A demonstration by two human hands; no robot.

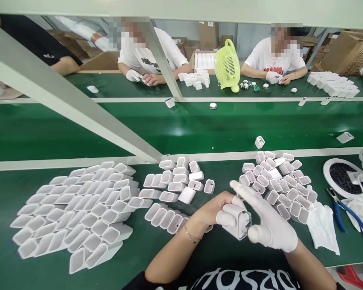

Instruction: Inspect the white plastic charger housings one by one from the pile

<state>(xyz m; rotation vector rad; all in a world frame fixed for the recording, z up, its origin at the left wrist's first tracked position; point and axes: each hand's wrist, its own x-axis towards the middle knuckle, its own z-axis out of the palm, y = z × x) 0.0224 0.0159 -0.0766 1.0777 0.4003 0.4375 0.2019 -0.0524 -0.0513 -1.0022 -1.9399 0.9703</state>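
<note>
One white case point(238, 227) gripped in the fingers of the left hand point(220, 207), over the table point(131, 259) toward its near edge. Beside the case's open end, a gloved right hand point(269, 221), fingers spread apart; contact impossible to tell. Farther right near the same edge, blue-handled pliers point(338, 217). Toward the far edge, clustered white cases point(290, 183). Across a green strip point(178, 129), a lime fan point(228, 66).
</note>
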